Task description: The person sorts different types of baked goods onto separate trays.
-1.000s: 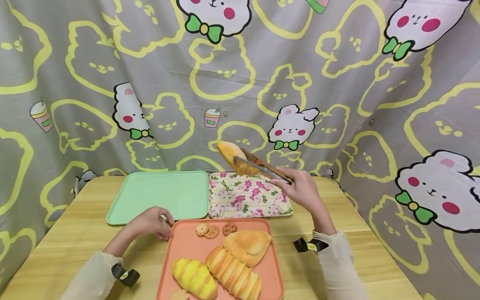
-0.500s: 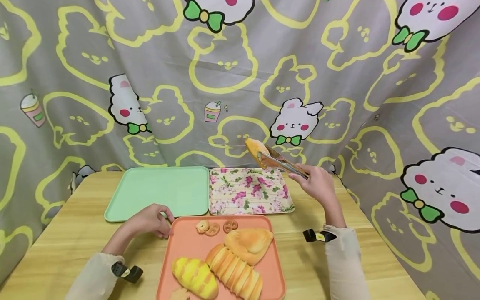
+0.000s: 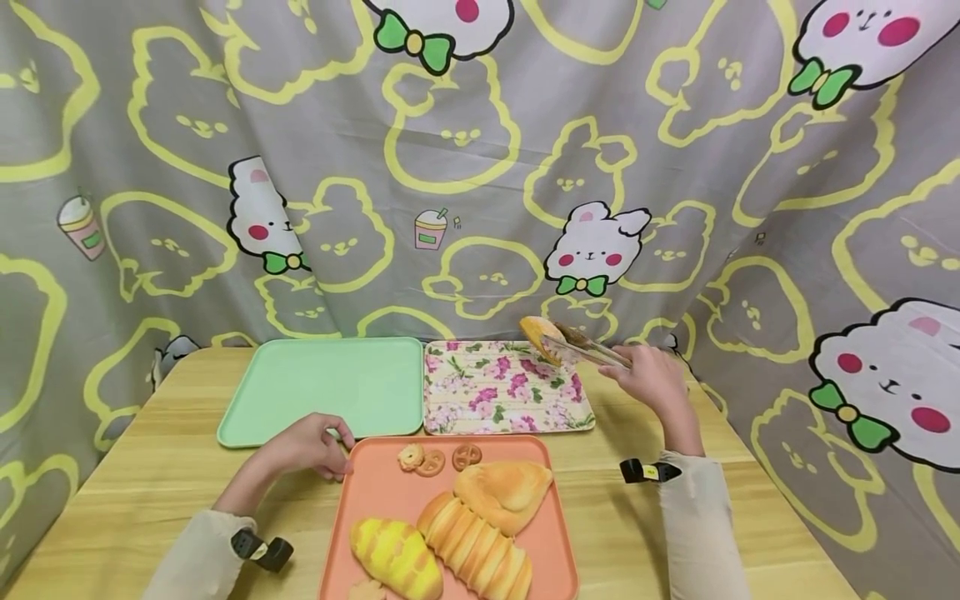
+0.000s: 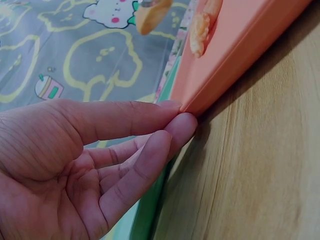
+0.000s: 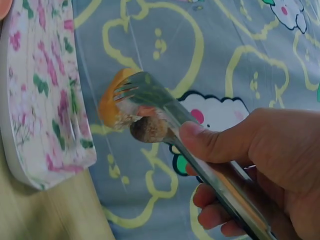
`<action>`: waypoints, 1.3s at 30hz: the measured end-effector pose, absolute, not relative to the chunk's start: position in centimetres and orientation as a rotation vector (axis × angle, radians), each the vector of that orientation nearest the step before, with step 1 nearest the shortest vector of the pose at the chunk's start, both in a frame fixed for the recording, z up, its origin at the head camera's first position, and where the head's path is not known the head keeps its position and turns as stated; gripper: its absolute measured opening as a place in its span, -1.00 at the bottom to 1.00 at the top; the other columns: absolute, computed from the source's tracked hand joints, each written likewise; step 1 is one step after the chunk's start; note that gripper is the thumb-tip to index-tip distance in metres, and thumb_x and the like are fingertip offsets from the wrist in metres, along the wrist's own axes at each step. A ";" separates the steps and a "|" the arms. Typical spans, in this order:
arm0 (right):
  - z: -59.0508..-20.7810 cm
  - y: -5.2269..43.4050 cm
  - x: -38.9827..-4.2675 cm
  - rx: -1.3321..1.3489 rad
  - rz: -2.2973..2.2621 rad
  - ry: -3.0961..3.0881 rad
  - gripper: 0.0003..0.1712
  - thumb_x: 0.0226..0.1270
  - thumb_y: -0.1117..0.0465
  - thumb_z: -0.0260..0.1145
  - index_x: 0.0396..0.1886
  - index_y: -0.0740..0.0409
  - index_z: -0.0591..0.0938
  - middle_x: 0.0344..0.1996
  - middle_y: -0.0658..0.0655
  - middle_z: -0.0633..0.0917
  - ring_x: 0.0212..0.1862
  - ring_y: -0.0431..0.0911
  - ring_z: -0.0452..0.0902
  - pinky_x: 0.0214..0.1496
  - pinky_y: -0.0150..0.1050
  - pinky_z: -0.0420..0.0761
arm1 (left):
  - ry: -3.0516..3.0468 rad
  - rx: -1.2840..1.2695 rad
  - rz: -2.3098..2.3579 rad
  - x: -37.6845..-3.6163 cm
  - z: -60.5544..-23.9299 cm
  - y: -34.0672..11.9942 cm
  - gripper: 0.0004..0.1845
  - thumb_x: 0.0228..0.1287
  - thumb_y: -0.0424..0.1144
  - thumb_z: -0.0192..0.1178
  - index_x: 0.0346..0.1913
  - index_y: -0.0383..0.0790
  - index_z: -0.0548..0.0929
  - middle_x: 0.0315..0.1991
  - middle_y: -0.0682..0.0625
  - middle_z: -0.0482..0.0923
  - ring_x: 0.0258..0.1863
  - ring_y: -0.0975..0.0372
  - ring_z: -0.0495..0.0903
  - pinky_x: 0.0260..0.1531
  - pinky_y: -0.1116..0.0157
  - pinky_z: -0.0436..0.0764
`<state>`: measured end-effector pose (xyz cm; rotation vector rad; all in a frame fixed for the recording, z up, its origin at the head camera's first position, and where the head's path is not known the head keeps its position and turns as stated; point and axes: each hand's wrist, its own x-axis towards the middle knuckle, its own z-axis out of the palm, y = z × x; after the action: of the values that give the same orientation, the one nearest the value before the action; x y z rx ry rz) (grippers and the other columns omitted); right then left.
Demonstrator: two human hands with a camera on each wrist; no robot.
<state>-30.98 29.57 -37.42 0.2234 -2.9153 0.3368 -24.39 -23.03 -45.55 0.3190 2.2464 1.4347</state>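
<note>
My right hand (image 3: 654, 382) grips metal tongs (image 5: 162, 102), which have a fork-shaped tip on one side and a rounded tip on the other. Between those tips sits a piece of golden bread (image 3: 537, 332) with a pale, crumbly face, held over the back right part of the flowered tray (image 3: 465, 400). At the back left corner of the orange tray (image 3: 390, 496), my left hand (image 4: 95, 155) pinches the rim with its fingertips. That tray carries a triangular bread (image 3: 506, 492), a ridged roll (image 3: 476, 546) and a yellow patterned bread (image 3: 396, 557).
A light green tray (image 3: 330, 392) lies left of the flowered one, both behind the orange tray. Small cookies (image 3: 423, 460) lie along the orange tray's back edge. A cartoon-print curtain (image 3: 360, 133) hangs behind the wooden table (image 3: 142, 492).
My right hand has carried the tongs and bread to the right, then lowered them toward the flowered tray. The left hand stays at the orange tray's corner.
</note>
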 end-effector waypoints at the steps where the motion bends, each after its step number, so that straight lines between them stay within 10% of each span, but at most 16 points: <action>1: -37.5 29.8 -31.0 0.210 0.323 -2.930 -0.39 0.36 -0.13 0.38 0.26 0.14 0.65 -0.01 0.35 0.74 -0.45 -0.01 0.52 -0.56 -0.22 0.31 | 2.245 0.317 1.435 -24.4 -45.6 -23.1 -0.72 0.11 -0.53 0.32 -0.11 -0.52 0.53 -0.42 -0.24 0.76 -0.44 0.07 0.76 -0.40 0.17 0.75; 10: -38.7 30.8 -31.8 0.185 0.258 -2.971 -0.46 0.30 -0.17 0.41 0.16 0.01 0.73 -0.43 0.19 0.70 -0.45 -0.01 0.52 -0.56 -0.21 0.29 | 2.240 0.304 1.433 -24.5 -45.6 -23.0 -0.72 0.12 -0.53 0.33 -0.11 -0.52 0.53 -0.42 -0.23 0.76 -0.43 0.08 0.76 -0.39 0.18 0.76; 16: -39.4 30.7 -32.3 0.203 0.291 -2.985 -0.59 0.30 -0.15 0.43 -0.05 0.03 0.78 -0.68 0.00 0.28 -0.56 -0.11 0.22 -0.57 -0.21 0.18 | 2.242 0.316 1.430 -24.5 -45.4 -22.9 -0.72 0.10 -0.53 0.32 -0.13 -0.51 0.52 -0.42 -0.23 0.76 -0.44 0.09 0.76 -0.39 0.19 0.75; 20: -39.7 30.6 -32.5 0.191 0.280 -3.006 -0.48 0.29 -0.16 0.43 0.10 0.06 0.75 -0.37 0.23 0.72 -0.51 -0.07 0.41 -0.59 -0.23 0.28 | 2.253 0.307 1.417 -24.3 -45.3 -22.9 -0.72 0.10 -0.52 0.33 -0.13 -0.50 0.53 -0.43 -0.21 0.76 -0.45 0.10 0.75 -0.40 0.19 0.75; 24: -39.8 30.6 -32.5 0.178 0.281 -3.024 -0.39 0.31 -0.15 0.42 0.23 0.09 0.68 0.13 0.33 0.70 -0.42 -0.02 0.55 -0.57 -0.21 0.37 | 2.267 0.303 1.407 -24.2 -45.4 -22.9 -0.72 0.11 -0.51 0.34 -0.12 -0.50 0.53 -0.43 -0.21 0.76 -0.45 0.11 0.75 -0.40 0.18 0.75; 39: -39.5 30.4 -32.2 0.166 0.288 -3.040 -0.32 0.32 -0.17 0.41 0.28 0.15 0.63 0.22 0.31 0.66 0.00 0.30 0.67 -0.32 0.04 0.62 | 2.268 0.276 1.418 -24.1 -45.5 -22.9 -0.71 0.11 -0.53 0.34 -0.12 -0.50 0.53 -0.44 -0.20 0.75 -0.45 0.11 0.75 -0.39 0.16 0.76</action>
<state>-32.16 30.35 -39.49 0.1660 -3.0401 0.2878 -24.11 -22.90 -45.53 0.2761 2.2681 1.4176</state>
